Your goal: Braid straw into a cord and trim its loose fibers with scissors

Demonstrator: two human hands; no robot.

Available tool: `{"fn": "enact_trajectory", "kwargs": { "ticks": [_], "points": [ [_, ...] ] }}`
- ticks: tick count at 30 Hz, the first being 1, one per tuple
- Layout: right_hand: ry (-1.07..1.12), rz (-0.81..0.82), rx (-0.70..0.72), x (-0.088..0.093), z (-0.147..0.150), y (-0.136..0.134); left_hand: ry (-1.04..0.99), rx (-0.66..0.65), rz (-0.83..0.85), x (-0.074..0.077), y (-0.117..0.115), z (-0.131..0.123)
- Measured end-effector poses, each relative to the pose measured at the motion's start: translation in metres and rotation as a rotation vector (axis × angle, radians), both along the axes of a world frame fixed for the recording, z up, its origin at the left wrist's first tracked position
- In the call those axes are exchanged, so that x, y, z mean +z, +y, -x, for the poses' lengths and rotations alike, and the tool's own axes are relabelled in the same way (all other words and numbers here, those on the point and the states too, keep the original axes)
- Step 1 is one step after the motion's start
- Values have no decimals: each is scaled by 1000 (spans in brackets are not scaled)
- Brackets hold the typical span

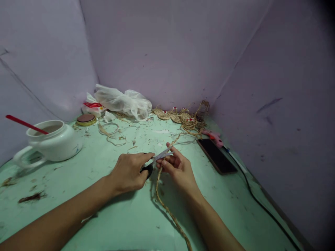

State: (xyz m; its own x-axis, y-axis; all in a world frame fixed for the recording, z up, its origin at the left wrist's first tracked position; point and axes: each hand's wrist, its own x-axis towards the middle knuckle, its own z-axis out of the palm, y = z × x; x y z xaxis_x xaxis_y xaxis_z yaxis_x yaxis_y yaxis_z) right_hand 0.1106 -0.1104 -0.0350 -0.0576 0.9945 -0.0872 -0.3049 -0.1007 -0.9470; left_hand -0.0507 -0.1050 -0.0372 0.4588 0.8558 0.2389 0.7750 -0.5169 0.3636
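Note:
My left hand (129,170) is closed round the black handles of a pair of scissors (157,159), whose blades point right. My right hand (176,167) pinches a braided straw rope (163,202) just beside the blades. The rope runs from my right hand back toward a pile of straw coils (183,116) by the wall, and forward over the green table (110,209) toward the near edge.
A white pot (52,141) with a red stick stands at the left. A jar lid (86,119), plastic bags (123,101) and a wire ring (110,128) lie at the back. A black phone (216,156), a pink glue gun (214,137) and its cable (256,198) lie at the right.

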Motion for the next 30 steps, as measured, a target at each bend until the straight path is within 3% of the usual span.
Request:
{"fn": "enact_trajectory", "kwargs": {
  "ticks": [17,20,25,28,30],
  "points": [
    [-20,-23,-25,-1,-3,1,-45,-35,32,1,6,7],
    [-16,-6,-27,0,-4,2,-226,6,148,1,9,5],
    [-41,51,-28,-2,-5,4,-737,197,436,2,13,-1],
    [-135,43,11,-7,-2,3,-856,247,547,4,16,-6],
    [-246,13,77,-12,2,0,-840,224,509,4,24,-10]
  ]
}}
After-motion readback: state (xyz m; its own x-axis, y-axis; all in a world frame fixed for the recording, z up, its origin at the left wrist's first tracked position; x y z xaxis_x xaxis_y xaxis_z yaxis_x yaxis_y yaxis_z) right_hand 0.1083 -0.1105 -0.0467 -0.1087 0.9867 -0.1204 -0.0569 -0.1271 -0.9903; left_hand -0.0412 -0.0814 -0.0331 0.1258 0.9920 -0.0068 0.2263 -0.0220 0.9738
